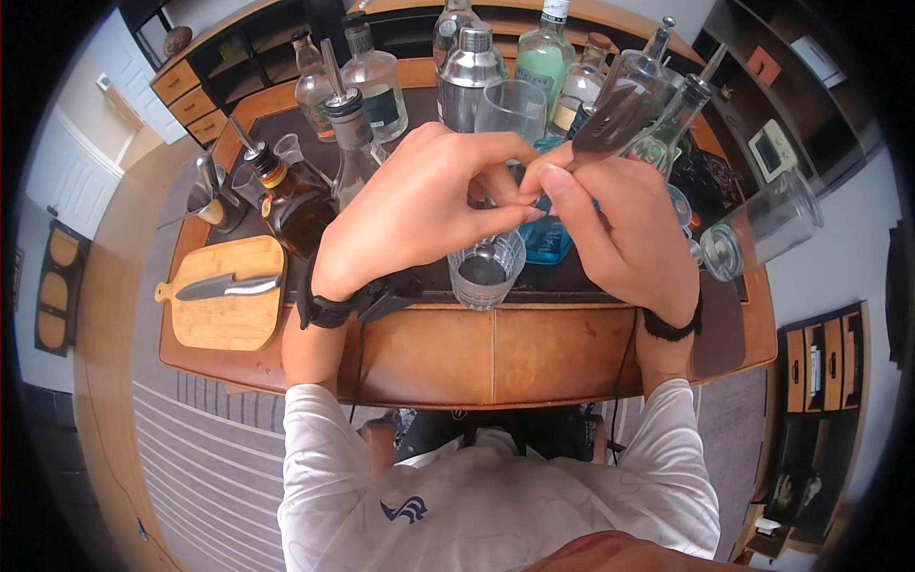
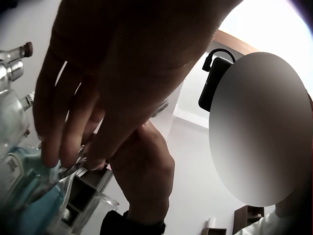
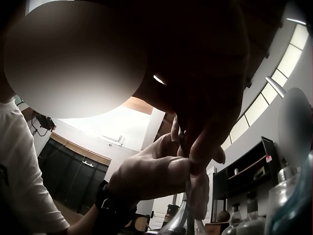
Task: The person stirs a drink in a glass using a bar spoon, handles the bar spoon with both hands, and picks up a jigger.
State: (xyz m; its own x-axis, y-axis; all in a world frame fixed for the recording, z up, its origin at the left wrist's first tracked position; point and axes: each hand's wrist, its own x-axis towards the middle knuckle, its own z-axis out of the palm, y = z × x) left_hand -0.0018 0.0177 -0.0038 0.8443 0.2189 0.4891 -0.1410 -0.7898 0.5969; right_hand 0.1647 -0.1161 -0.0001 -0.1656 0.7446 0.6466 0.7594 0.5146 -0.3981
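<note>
My right hand (image 1: 624, 224) grips a flat, dark metal tool (image 1: 610, 122) with small slots, its broad end pointing up and away. My left hand (image 1: 429, 205) reaches across to meet it, thumb and fingertips pinched together. At the left fingertips a thin, shiny-edged strip (image 2: 73, 169) shows in the left wrist view; I cannot tell whether it is part of the tool. In the right wrist view the fingers of both hands overlap closely. Below the hands stands a cut-glass tumbler (image 1: 484, 272), partly covered by the left hand. A blue bottle (image 1: 550, 243) is half hidden behind the fingers.
A wooden cutting board (image 1: 224, 326) with a knife (image 1: 229, 286) lies at the left. Behind the hands stand a cocktail shaker (image 1: 472, 81), an empty glass (image 1: 515, 105), a green bottle (image 1: 545, 59) and several pour-spout bottles. A clear glass vessel (image 1: 777, 214) leans at the right edge.
</note>
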